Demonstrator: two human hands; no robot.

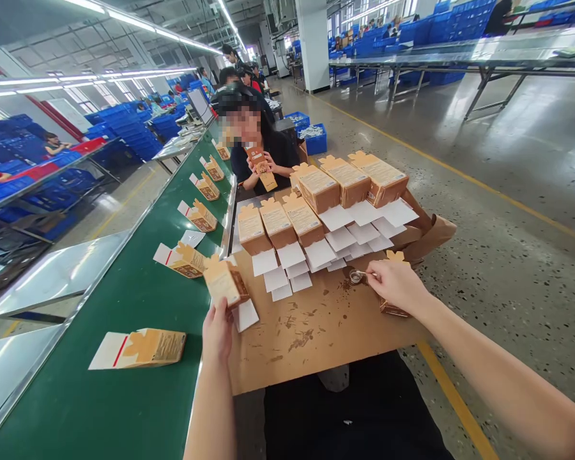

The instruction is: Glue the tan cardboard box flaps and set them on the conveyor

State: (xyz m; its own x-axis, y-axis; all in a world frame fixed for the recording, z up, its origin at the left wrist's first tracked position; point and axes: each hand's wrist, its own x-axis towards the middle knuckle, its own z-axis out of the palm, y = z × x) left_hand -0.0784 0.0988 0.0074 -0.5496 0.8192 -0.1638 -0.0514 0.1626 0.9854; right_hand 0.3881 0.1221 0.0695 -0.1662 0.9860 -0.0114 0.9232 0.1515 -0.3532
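Note:
My left hand (218,329) grips a small brown carton (223,281) at the table's left edge, thumb on its near side. A white flap hangs below this carton. My right hand (400,284) is closed on a thin stick (364,274) that reaches to a small round, shiny thing (355,276) on the cardboard. Whether stick and round thing are one piece I cannot tell. Behind and below my right hand stands another brown carton (393,308), mostly hidden by the hand. Stacked cartons (304,220) with white flaps lie just beyond both hands.
A green conveyor belt (124,287) runs along the left, carrying several spaced cartons (158,346). Brown cardboard (287,358) with dark stains covers the table. Across it, a co-worker (280,147) holds an open carton (261,167). Blue crates (314,137) stand on the floor behind.

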